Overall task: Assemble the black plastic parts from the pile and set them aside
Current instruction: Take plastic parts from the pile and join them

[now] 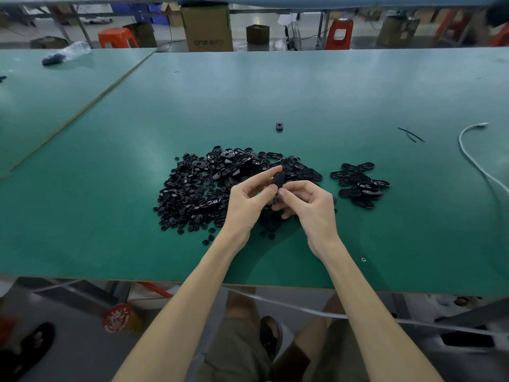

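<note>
A big pile of black plastic parts (pixel 209 186), oval shells and small round pieces, lies on the green table (pixel 110 216). Above its right side my left hand (pixel 248 199) pinches a black oval part (pixel 278 180) between thumb and fingers. My right hand (pixel 311 205) meets it from the right, thumb tip on the part's lower end and fingers curled beneath. To the right sits a smaller heap of black oval pieces (pixel 360 184). What my right fingers hold underneath is hidden.
A single dark part (pixel 279 126) lies farther back on the table. A white cable (pixel 473 155) and thin black strips (pixel 411 134) are at the right. A plastic bag with dark parts (pixel 66 54) sits far left. The table's front edge is close to my knees.
</note>
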